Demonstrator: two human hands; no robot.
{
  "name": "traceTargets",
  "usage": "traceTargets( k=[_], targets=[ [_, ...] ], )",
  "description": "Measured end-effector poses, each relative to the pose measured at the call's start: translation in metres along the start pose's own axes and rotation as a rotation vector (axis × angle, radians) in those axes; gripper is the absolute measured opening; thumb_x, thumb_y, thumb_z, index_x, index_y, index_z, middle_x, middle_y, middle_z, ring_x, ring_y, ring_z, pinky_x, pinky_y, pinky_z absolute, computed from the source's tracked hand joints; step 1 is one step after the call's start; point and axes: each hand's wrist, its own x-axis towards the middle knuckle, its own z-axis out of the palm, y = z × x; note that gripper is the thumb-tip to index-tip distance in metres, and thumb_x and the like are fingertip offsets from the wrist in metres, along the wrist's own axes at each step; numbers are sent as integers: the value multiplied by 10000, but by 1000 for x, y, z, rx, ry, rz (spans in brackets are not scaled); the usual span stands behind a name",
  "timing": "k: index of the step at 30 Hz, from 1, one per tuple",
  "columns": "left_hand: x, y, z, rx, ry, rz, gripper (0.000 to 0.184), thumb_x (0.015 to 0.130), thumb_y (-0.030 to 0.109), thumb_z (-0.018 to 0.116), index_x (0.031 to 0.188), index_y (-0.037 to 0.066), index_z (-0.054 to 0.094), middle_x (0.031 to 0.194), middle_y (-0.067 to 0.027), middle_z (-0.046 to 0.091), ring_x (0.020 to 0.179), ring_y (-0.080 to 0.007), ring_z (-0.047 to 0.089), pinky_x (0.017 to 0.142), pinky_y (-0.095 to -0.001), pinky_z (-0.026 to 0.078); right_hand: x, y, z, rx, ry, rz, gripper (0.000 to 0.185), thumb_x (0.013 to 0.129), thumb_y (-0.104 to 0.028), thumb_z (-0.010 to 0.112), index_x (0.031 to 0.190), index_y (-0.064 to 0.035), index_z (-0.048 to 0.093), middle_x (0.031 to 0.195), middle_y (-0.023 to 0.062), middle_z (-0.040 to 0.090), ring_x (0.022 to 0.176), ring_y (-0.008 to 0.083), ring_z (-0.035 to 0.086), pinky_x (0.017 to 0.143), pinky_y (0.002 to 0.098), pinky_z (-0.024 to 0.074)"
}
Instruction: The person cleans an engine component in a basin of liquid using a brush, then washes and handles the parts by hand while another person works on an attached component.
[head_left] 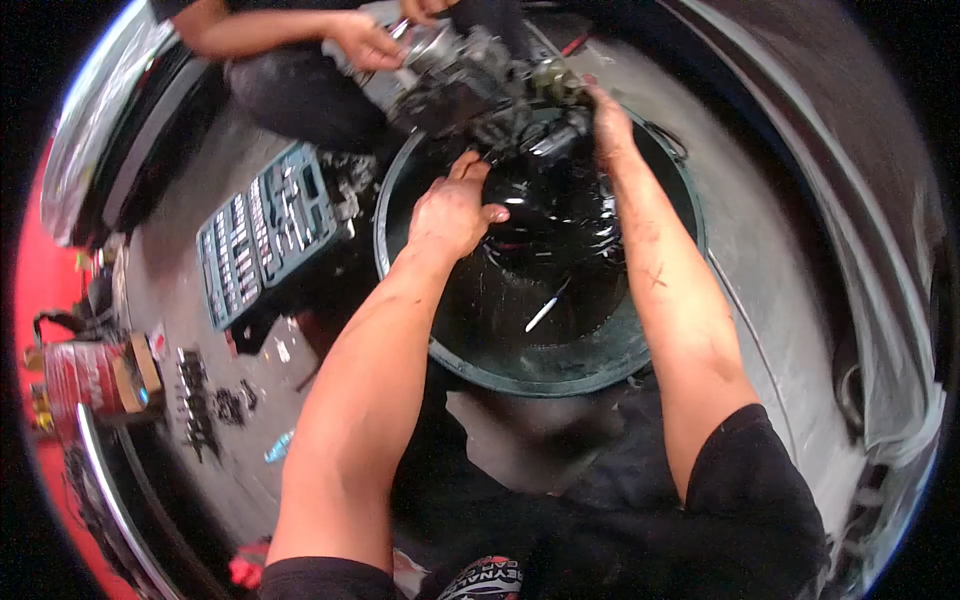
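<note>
A large metal engine part [455,80] is over the far side of a round dark tub [520,378]. My left hand [455,210] is against a shiny black piece of it, thumb apart and fingertips partly hidden at its edge. My right hand [608,120] is at the part's far right side, its fingers mostly hidden behind it. A white-handled tool [545,312] lies inside the tub, nearer to me. Another person's hand [368,42] holds the part at its upper left, and their second hand [425,8] is at the top.
An open socket set case [268,235] lies on the floor left of the tub. Farther left are a crankshaft-like metal part [192,395] and a cardboard box [140,370]. A hose [750,335] runs along the floor at the right. Car panels stand at both sides.
</note>
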Motion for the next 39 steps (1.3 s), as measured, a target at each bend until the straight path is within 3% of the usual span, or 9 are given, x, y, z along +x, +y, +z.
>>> traceTargets(
  k=[3,7,20,29,31,33,35,37,39],
  targets=[
    [-3,5,-4,-13,-6,-10,656,829,327,748,1375,54,507,1535,-68,401,1252,-348,540,1052,-435,445,21,15,-5,53,49,137,534,911,-443,578,1189,6,655,1152,145,670,1059,266,610,989,412,442],
    [0,6,4,19,7,-23,660,850,349,722,1415,106,483,1550,-78,384,1263,-344,536,1070,-425,443,22,5,-18,253,-186,193,394,948,-343,533,1108,-8,667,1001,135,708,889,267,671,872,410,522],
    [6,9,8,-45,52,-13,552,820,242,733,1335,126,574,1509,-70,440,1228,-341,559,1007,-437,486,68,10,-53,283,-434,379,354,1012,-311,464,1172,-51,642,1100,127,705,977,277,683,913,451,543],
    [9,10,13,-39,68,2,551,818,253,729,1335,143,573,1507,-71,454,1228,-333,567,1000,-450,489,107,21,-71,205,-420,408,304,994,-280,485,1114,-55,652,1046,124,709,905,271,682,868,444,552],
    [9,12,10,-22,21,-4,571,820,274,733,1348,141,560,1512,-73,447,1228,-335,569,1012,-443,486,37,-12,-39,87,-201,385,324,981,-304,492,1125,-60,649,1039,131,707,900,283,676,870,465,540],
    [7,14,9,17,10,16,598,821,292,736,1365,141,539,1516,-77,442,1233,-339,566,1019,-440,484,83,30,-62,261,-188,314,348,961,-313,486,1129,-54,645,1042,142,703,909,301,671,878,482,530],
    [7,13,14,30,40,39,610,824,311,729,1368,127,525,1527,-80,428,1228,-342,571,1016,-438,485,48,9,-46,325,-59,298,515,983,-436,405,1220,-36,627,1154,131,672,1067,317,617,955,524,462],
    [8,17,13,47,43,36,606,833,310,720,1370,114,520,1527,-72,429,1220,-343,575,1018,-438,482,13,-12,-30,162,141,189,488,974,-419,388,1157,-49,647,1126,130,672,1038,319,616,939,526,465],
    [7,20,11,54,34,37,610,835,305,717,1375,106,514,1521,-66,435,1225,-344,569,1016,-448,481,39,11,-45,314,16,241,355,928,-309,412,1028,-20,593,947,148,665,819,315,644,868,480,531]
  ],
)
